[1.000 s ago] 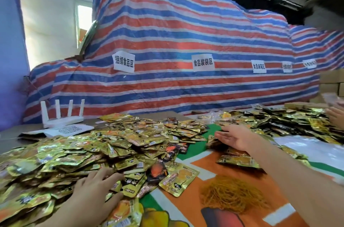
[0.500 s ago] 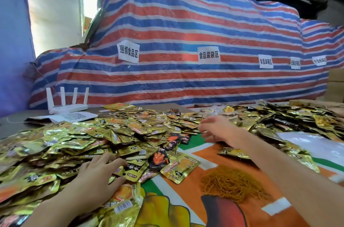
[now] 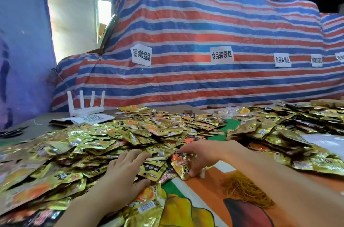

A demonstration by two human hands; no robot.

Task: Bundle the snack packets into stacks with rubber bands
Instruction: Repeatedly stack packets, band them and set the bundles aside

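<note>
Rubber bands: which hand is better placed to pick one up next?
Right. The rubber bands lie on the mat just right of the right hand, with nothing between. The left hand rests flat on the packet pile, farther off, and would have to reach across.

Bright window (image 3: 104, 6) glare, soft focus, warped edges

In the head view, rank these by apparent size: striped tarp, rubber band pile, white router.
1. striped tarp
2. rubber band pile, though nearer the camera, so its lead over the router is unsure
3. white router
</note>
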